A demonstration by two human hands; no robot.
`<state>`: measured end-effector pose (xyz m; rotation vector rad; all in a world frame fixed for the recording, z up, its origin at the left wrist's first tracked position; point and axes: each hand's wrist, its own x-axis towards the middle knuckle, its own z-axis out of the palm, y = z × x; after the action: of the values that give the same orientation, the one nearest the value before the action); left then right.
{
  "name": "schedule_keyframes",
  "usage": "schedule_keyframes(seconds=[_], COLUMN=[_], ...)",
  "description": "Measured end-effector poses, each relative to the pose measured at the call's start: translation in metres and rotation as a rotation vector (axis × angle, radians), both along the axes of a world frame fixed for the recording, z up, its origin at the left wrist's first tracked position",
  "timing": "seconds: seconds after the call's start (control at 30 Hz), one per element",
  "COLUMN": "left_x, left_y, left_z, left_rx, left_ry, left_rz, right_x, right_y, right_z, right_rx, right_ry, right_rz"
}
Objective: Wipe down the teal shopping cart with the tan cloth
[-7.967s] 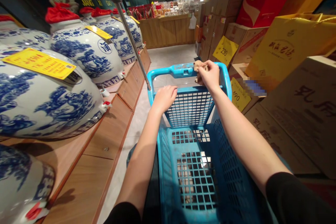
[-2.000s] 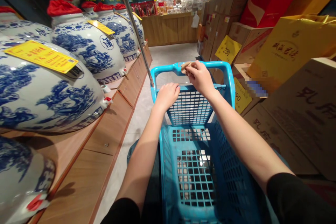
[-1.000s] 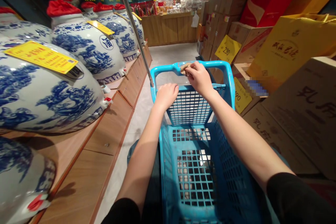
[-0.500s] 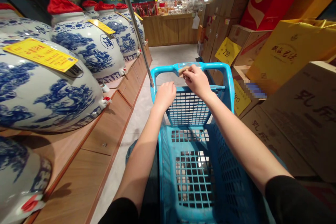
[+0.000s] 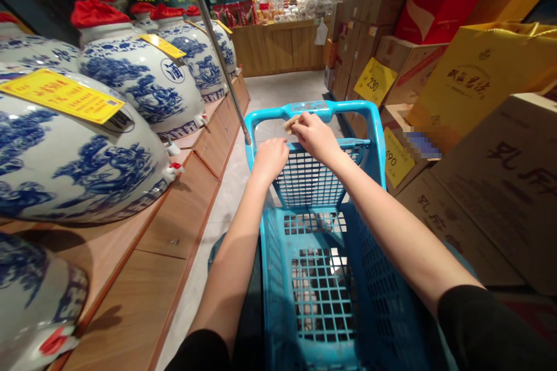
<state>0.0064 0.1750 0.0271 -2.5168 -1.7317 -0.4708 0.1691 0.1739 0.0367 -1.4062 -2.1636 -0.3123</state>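
- Head view: blue cart (image 5: 270, 255) straight ahead, mesh floor showing, handle (image 5: 378, 127) at its far end.
- Right hand (image 5: 317, 138): fingers narrow, pinching tan cloth (image 5: 289, 124).
- Cloth sticks out left of the fingertips, just below the handle's middle; can't tell if it touches the handle.
- Left hand (image 5: 270, 159): fingers bent over left end of mesh panel (image 5: 313, 182) top edge, just beside right hand; fingertips hidden, can't tell if gripping.
- Both sleeves (image 5: 204, 351) black, forearms over the cart.
- Metal pole (image 5: 221, 58) slants down to handle's left side.
- Left: blue-and-white jars (image 5: 104, 168) on wood cabinets (image 5: 174, 226); red cloth tops (image 5: 100, 13), yellow tags (image 5: 63, 95).
- Right: stacked boxes (image 5: 491, 185), yellow bag (image 5: 478, 75), red bag (image 5: 435, 3), yellow price signs (image 5: 375, 82) reading 230 and 490.
- Back: wood bench (image 5: 274, 49) with packets (image 5: 282, 10) on top, too small to tell apart; pale floor (image 5: 278, 88) in front.
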Motion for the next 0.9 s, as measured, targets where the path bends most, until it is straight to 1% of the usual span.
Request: schedule_keyframes(seconds=[0.13, 0.23, 0.33, 0.4, 0.43, 0.57, 0.6, 0.63, 0.7, 0.77, 0.83, 0.9], left_x=[0.000, 0.000, 0.000, 0.001, 0.001, 0.002, 0.002, 0.002, 0.002, 0.002, 0.002, 0.002], left_y=[-0.003, -0.006, -0.007, -0.007, -0.006, -0.005, -0.005, -0.004, -0.005, -0.007, -0.009, -0.010], left_z=[0.003, 0.004, 0.004, 0.004, 0.004, 0.005, 0.005, 0.005, 0.005, 0.006, 0.008, 0.009], left_rx=[-0.012, -0.009, 0.002, 0.001, -0.003, -0.021, -0.023, -0.024, -0.024, -0.027, -0.035, -0.038], left_ry=[0.019, 0.006, 0.006, 0.016, 0.021, 0.037, 0.038, 0.039, 0.034, 0.028, 0.027, 0.032], left_rz=[-0.020, -0.032, -0.037, -0.037, -0.033, -0.009, -0.009, -0.010, -0.013, -0.017, -0.019, -0.022], right_x=[0.009, 0.021, 0.022, 0.016, 0.012, -0.002, -0.003, -0.004, -0.001, 0.006, 0.015, 0.022], right_y=[-0.008, -0.014, -0.017, -0.016, -0.014, -0.004, -0.003, -0.003, -0.005, -0.009, -0.015, -0.019], right_z=[0.018, 0.032, 0.036, 0.031, 0.026, 0.006, 0.004, 0.004, 0.009, 0.020, 0.031, 0.038], right_rx=[-0.077, -0.111, -0.134, -0.129, -0.121, -0.062, -0.048, -0.043, -0.061, -0.109, -0.151, -0.167], right_ry=[-0.030, 0.013, 0.021, -0.006, -0.022, -0.050, -0.048, -0.050, -0.066, -0.077, -0.057, -0.018], right_rz=[-0.089, -0.217, -0.295, -0.266, -0.222, 0.039, 0.067, 0.065, -0.011, -0.125, -0.247, -0.352])
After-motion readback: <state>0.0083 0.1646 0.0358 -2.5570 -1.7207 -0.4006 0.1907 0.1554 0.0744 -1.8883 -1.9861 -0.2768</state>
